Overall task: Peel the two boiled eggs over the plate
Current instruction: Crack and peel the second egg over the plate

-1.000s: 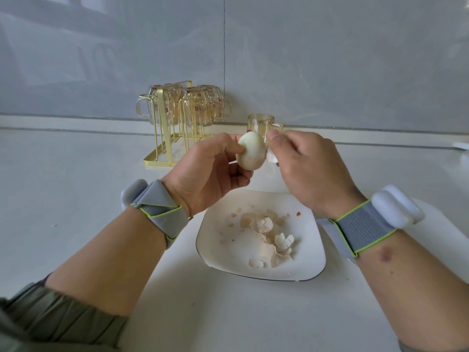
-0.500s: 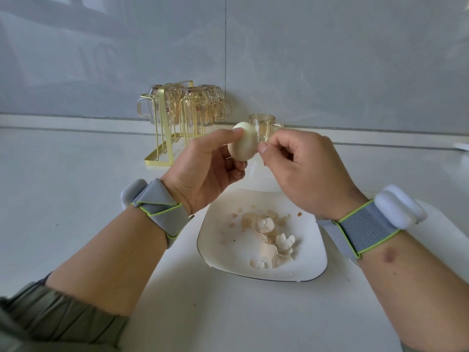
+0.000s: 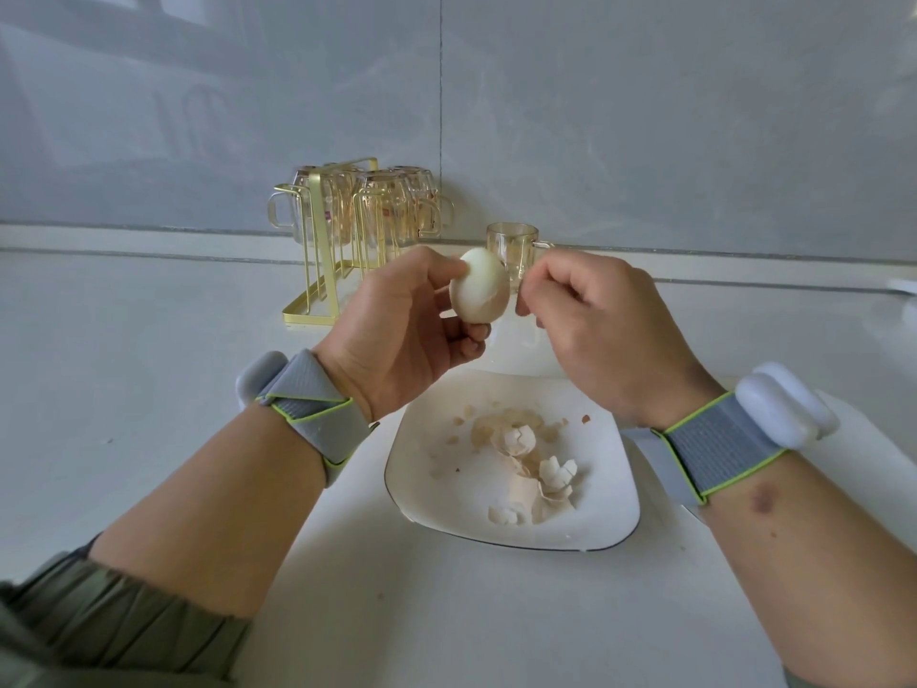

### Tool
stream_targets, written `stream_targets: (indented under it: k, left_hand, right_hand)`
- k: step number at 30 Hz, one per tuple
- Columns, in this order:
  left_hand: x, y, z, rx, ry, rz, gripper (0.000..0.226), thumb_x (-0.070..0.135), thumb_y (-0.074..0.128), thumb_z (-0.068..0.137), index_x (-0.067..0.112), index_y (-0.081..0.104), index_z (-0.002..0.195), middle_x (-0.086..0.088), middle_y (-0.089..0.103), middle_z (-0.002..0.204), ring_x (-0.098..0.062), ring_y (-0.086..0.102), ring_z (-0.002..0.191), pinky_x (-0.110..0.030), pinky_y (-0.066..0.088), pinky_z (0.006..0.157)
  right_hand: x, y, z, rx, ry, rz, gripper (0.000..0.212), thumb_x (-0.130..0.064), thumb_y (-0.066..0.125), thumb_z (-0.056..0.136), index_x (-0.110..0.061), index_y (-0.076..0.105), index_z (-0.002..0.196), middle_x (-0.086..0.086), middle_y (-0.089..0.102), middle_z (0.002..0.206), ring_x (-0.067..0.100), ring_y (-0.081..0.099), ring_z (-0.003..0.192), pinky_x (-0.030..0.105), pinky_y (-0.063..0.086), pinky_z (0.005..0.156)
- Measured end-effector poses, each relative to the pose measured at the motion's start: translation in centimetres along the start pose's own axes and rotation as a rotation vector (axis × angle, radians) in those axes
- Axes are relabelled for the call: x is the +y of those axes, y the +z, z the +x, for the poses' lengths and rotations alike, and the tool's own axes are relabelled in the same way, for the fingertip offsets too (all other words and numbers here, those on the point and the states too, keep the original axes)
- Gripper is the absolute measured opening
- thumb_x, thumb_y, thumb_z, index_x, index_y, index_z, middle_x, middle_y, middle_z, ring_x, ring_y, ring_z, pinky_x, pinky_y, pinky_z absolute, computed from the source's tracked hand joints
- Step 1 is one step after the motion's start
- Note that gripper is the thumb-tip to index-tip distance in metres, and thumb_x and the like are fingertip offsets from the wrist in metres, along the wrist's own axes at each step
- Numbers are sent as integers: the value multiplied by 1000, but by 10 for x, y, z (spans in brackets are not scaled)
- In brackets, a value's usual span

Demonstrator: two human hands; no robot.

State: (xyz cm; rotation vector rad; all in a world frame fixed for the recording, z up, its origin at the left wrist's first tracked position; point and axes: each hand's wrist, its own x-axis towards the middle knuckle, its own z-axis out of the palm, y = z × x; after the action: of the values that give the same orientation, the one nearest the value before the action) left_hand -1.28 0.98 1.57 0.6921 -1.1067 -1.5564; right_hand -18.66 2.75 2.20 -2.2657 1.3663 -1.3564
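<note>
Left hand [image 3: 397,335] grip holds the egg [image 3: 479,293] in its fingertips, raised above the far edge of the plate [image 3: 417,481]. Right hand [image 3: 595,330] just right of egg, fingers curled, thumb and forefinger pinched; possibly on a shell bit, can't tell. Shell pieces [image 3: 531,464] lie on plate, on the white desk [image 3: 149,369]. Glass cup [image 3: 511,245] behind egg.

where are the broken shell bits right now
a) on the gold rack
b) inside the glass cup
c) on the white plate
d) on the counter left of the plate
c: the shell pieces lie in a loose pile on the white plate, below the egg that the left hand holds above it.
</note>
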Motion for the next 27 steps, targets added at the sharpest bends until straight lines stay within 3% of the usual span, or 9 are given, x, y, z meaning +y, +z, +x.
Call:
stream_targets:
  k: [2, 4, 6, 10, 14, 21, 27]
  left_hand:
    - [-1, 0, 0, -10, 5, 21, 55, 21, 48, 79, -4, 53, 128, -17, 48, 98, -22, 47, 62, -29, 43, 58]
    - [-1, 1, -2, -38, 14, 47, 39, 20, 44, 81, 0, 60, 112, -17, 50, 94, -22, 47, 63, -29, 41, 60]
    - [0, 3, -3, -62, 12, 57, 26, 19, 42, 82, 5, 57, 97, -14, 54, 85, -22, 46, 63, -30, 40, 60]
    - [0, 4, -4, -64, 2, 57, 23, 17, 39, 87, 4, 55, 94, -12, 54, 81, -23, 47, 62, -31, 40, 61]
    - [0, 5, -4, -57, -1, 47, 28, 18, 47, 90, -2, 56, 108, -14, 57, 84, -24, 50, 63, -32, 43, 62]
    - [-2, 6, -5, -111, -1, 24, 23, 17, 56, 89, 0, 59, 104, -14, 63, 81, -24, 58, 65, -30, 52, 62]
    - [-2, 4, -4, -106, -3, 20, 29, 16, 55, 90, -2, 57, 112, -15, 61, 83, -24, 56, 65, -30, 50, 62]
  right_hand:
    - [-1, -1, 0, 19, 5, 17, 41, -33, 46, 100, -11, 62, 70, 6, 62, 64, 21, 58, 66, 39, 47, 63]
    - [-2, -1, -1, 23, 6, 22, 48, -40, 43, 103, -9, 61, 70, 7, 65, 67, 24, 62, 72, 42, 51, 69]
    - [-3, 0, -1, -4, -9, 13, 49, -44, 45, 102, -7, 59, 74, 12, 65, 70, 27, 62, 71, 44, 50, 67]
    - [-5, 1, -2, -31, -31, -15, 48, -51, 51, 97, -11, 55, 71, 8, 58, 62, 15, 48, 56, 35, 42, 56]
    - [-6, 1, -2, -10, -33, -27, 52, -49, 51, 97, -7, 50, 66, 12, 54, 59, 20, 45, 54, 36, 40, 53]
    - [-3, 1, 0, 37, -16, -76, 44, -34, 41, 104, -4, 54, 75, 12, 61, 63, 32, 56, 64, 46, 47, 60]
    - [-1, 2, 0, 49, -38, -135, 39, -28, 43, 101, -6, 51, 70, 4, 47, 53, 30, 48, 57, 36, 35, 51]
